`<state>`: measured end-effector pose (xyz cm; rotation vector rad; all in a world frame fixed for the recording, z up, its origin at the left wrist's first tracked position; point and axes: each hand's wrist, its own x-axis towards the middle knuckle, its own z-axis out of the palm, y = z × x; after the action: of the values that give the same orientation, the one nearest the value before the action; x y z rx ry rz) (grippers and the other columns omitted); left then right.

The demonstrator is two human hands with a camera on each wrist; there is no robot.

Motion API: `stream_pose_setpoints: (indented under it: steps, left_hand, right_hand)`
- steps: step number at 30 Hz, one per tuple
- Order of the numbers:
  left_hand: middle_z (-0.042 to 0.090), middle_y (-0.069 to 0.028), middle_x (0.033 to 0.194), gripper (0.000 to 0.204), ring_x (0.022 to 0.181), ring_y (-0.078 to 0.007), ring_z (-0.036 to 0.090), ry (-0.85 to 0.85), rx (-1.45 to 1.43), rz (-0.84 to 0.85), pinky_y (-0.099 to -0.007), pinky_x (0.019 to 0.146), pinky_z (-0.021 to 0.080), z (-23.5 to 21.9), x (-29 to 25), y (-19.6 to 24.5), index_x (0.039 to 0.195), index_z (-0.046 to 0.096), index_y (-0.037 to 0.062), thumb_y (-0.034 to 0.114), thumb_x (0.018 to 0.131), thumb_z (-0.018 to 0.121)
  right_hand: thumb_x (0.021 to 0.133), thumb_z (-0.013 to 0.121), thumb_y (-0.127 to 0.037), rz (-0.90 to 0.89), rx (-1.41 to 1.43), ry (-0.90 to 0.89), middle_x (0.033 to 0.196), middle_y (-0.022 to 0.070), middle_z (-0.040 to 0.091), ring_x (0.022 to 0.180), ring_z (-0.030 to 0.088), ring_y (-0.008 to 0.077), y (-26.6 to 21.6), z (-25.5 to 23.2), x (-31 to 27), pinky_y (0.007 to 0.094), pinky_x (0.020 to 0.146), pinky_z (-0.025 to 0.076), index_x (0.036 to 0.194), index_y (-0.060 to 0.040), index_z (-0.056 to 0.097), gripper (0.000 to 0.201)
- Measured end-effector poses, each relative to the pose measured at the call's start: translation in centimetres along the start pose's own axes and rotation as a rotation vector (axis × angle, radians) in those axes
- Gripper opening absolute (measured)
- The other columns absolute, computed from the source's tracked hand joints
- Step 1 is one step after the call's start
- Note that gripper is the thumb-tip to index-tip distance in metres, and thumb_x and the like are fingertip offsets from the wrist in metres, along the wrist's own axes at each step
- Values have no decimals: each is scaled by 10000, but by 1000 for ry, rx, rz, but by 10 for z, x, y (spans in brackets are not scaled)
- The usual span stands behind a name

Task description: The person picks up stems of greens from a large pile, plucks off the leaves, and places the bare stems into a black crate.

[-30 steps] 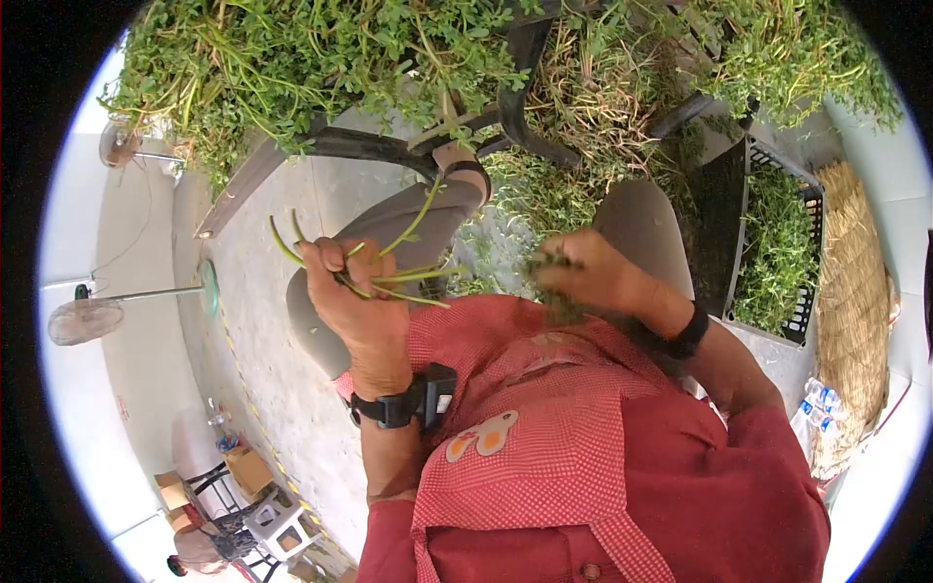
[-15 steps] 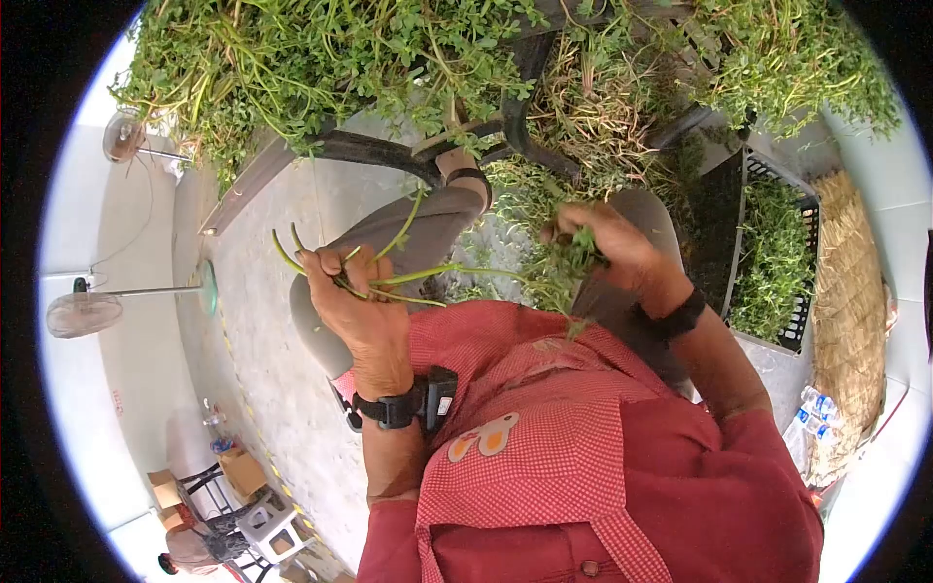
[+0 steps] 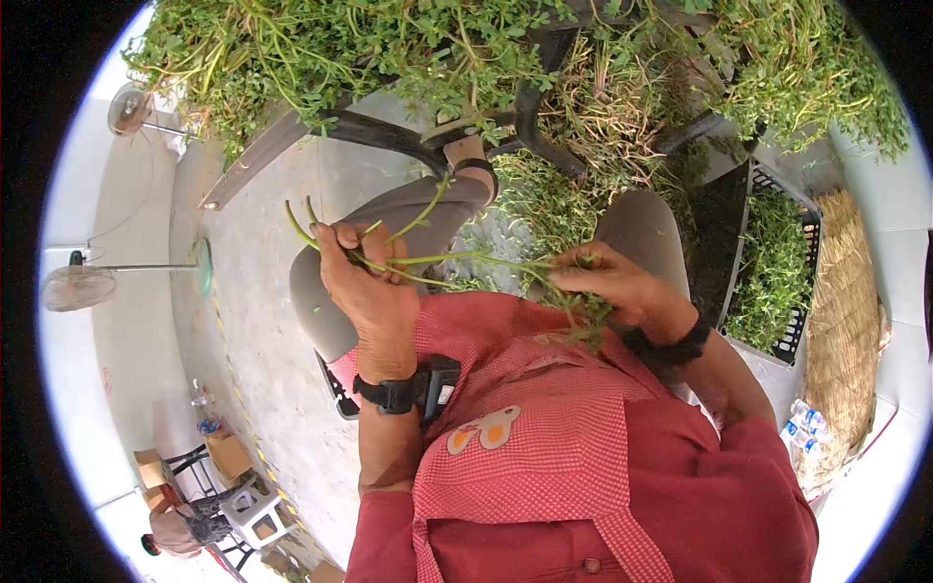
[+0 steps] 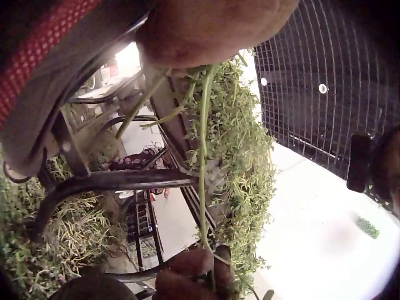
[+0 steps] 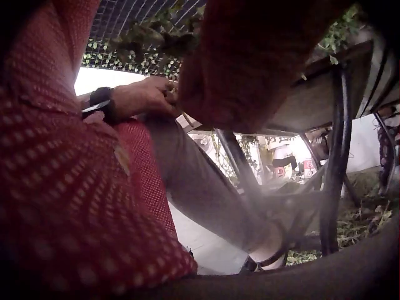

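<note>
My left hand (image 3: 367, 296) grips several green plant stems (image 3: 442, 258), whose cut-looking ends stick out past the thumb and fingers. One long stem runs across to my right hand (image 3: 622, 290), which pinches it between thumb and fingers. A leafy green sprig (image 3: 586, 316) hangs below the right fingers. In the left wrist view that stem (image 4: 204, 150) stretches taut from the left hand (image 4: 215, 31) at the top to the right fingertips (image 4: 190, 261). The right wrist view shows the right hand (image 5: 250, 69) dark and close, hiding what it holds.
A large heap of leafy plants (image 3: 360, 49) lies on the table above my knees. Plant cuttings (image 3: 612, 117) pile up beneath it. At right stand a black crate (image 3: 814, 233) of greens and a rolled straw mat (image 3: 844, 321). Fans (image 3: 80, 289) and a seated person (image 3: 175, 531) are at left.
My right hand rose slightly, then came down, its fingertips now on the long stem. The left hand kept its grip on the stems and shifted slightly to the right.
</note>
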<state>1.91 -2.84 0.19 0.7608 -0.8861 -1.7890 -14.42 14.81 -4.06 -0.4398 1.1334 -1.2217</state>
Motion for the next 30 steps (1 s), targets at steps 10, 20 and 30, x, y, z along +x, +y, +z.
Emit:
stream_pose_setpoints:
  steps: [10, 20, 30]
  left_hand:
    - [513, 5, 690, 306, 506, -64, 379, 41, -6, -222, -195, 409, 270, 9, -6, 1, 791, 490, 158, 389, 960, 379]
    - [500, -63, 549, 346, 418, -105, 340, -146, 96, -180, -226, 382, 247, 16, -16, -22, 750, 458, 116, 383, 958, 387]
    - [643, -51, 1023, 290, 670, -91, 485, -31, -95, -380, -205, 483, 332, 17, -3, -16, 909, 534, 175, 374, 973, 332]
  right_hand:
    - [776, 671, -213, -552, -475, 221, 761, 31, 616, 737, 560, 110, 51, -41, 16, 228, 698, 444, 934, 39, 649, 297]
    - [760, 624, -171, -428, -323, 677, 560, -55, 443, 533, 394, 50, 8, -46, 44, 238, 454, 322, 820, 50, 613, 229]
    - [855, 586, -230, -318, 55, 333, 710, 1, 577, 580, 485, 63, -28, -54, 4, 227, 518, 408, 956, -32, 610, 224]
